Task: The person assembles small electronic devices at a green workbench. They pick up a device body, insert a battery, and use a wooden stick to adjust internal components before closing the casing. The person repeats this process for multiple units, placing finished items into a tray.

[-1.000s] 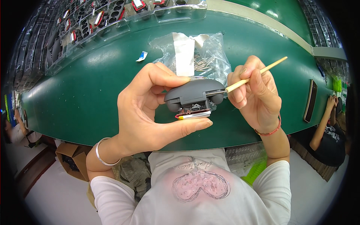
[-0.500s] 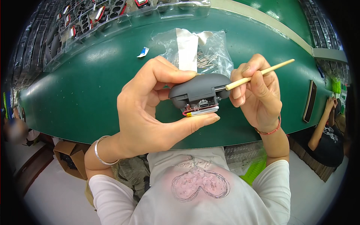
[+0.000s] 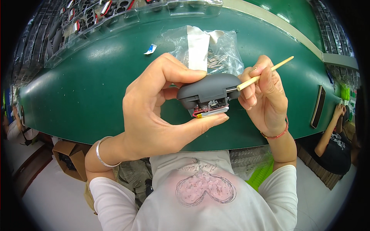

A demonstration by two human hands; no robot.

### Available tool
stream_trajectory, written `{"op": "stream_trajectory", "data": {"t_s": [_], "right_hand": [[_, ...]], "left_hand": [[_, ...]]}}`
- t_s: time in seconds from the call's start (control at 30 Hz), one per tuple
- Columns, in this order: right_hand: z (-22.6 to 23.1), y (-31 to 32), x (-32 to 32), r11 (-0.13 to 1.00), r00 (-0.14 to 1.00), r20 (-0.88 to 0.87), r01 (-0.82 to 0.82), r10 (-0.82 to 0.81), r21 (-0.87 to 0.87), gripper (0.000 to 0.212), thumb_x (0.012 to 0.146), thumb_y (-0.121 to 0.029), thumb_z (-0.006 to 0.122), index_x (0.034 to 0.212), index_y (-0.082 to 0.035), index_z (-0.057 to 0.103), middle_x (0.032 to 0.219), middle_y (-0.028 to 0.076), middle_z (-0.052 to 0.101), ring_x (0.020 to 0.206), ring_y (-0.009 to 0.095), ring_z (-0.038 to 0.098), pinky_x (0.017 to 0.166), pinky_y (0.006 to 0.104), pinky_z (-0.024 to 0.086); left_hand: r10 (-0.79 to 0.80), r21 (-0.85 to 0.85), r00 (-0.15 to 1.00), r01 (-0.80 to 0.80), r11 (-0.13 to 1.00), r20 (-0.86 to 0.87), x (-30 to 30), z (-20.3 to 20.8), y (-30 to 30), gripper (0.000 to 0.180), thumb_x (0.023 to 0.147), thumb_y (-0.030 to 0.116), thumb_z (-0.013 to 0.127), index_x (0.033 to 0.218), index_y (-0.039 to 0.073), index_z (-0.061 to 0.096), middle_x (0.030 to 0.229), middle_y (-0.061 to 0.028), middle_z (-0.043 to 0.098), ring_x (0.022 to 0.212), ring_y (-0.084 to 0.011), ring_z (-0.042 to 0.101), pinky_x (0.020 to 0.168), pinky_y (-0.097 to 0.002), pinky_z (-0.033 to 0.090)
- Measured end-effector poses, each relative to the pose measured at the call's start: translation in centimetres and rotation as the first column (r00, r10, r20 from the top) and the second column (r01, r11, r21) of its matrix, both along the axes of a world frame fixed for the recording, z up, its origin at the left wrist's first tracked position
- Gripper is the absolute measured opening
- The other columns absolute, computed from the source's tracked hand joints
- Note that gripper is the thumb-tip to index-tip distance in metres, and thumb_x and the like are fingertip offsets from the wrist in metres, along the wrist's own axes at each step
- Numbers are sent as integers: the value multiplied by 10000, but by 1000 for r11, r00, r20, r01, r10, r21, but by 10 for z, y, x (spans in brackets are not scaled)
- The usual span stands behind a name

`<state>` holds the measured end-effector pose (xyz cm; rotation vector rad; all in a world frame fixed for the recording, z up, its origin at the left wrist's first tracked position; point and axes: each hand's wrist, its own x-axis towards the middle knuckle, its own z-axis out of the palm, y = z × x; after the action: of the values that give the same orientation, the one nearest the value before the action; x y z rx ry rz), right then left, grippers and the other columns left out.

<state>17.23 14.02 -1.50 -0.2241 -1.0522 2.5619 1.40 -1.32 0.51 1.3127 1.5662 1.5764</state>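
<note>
- My left hand (image 3: pixel 148 111): thumb below and fingers above, pinching a dark grey housing (image 3: pixel 210 86).
- Said housing: held up over the green table (image 3: pixel 96 96), tilted, a flat silver pack (image 3: pixel 214 112) along its underside.
- My right hand (image 3: pixel 268 102): fingertips pinching a pale slender stick (image 3: pixel 266 73); a thin metal pin (image 3: pixel 232 89) spans stick end and housing.
- Clear bag (image 3: pixel 231 48): loose metal pins within, lying beyond the housing.
</note>
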Motion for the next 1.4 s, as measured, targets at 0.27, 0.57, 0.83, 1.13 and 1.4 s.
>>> {"op": "stream_trajectory", "data": {"t_s": [0.27, 0.57, 0.83, 1.13, 1.4], "right_hand": [[-1, -2, 0, 998, 1000, -4, -16, 15, -53, 221, 1014, -237, 429, 1055, -39, 520, 818, 136, 596, 716, 150, 577, 622, 259, 498], [-3, -1, -1, 996, 998, -37, -46, 43, -79, 222, 1009, -229, 440, 1070, -30, 519, 827, 126, 590, 756, 157, 576, 645, 264, 503], [-3, -1, -1, 997, 999, -21, -39, 38, -61, 209, 1007, -221, 447, 1058, -31, 519, 832, 144, 596, 730, 155, 577, 636, 268, 494], [1, 0, 1, 996, 999, 45, 13, -17, 84, 137, 983, -149, 497, 1006, -22, 544, 772, 130, 604, 682, 136, 566, 601, 256, 470], [-2, -5, 4, 967, 988, 74, 118, -137, 224, 127, 941, -122, 578, 944, 3, 554, 732, 100, 599, 628, 108, 569, 538, 210, 445]], "left_hand": [[12, 6, 1000, -12, 1000, 1, 0, -1, 0, 553, 582, -39, 858, 1025, -30, 528, 933, -109, 573, 841, -135, 595, 742, -234, 502], [11, 19, 1000, -11, 1000, 10, 0, -2, 0, 559, 585, -34, 858, 1034, -35, 526, 949, -118, 573, 860, -139, 599, 765, -236, 503], [9, 4, 1000, -9, 1000, 12, -1, -2, -1, 557, 590, -29, 859, 1032, -37, 521, 946, -121, 570, 857, -145, 592, 764, -245, 506], [2, -31, 1000, -1, 1000, 11, 1, -1, 0, 528, 601, -33, 853, 1018, -38, 530, 928, -116, 572, 854, -144, 590, 764, -245, 505], [12, -28, 997, -14, 1000, -74, 3, -7, -1, 518, 597, -15, 865, 1009, -42, 551, 930, -114, 579, 855, -157, 610, 741, -245, 534]]}}
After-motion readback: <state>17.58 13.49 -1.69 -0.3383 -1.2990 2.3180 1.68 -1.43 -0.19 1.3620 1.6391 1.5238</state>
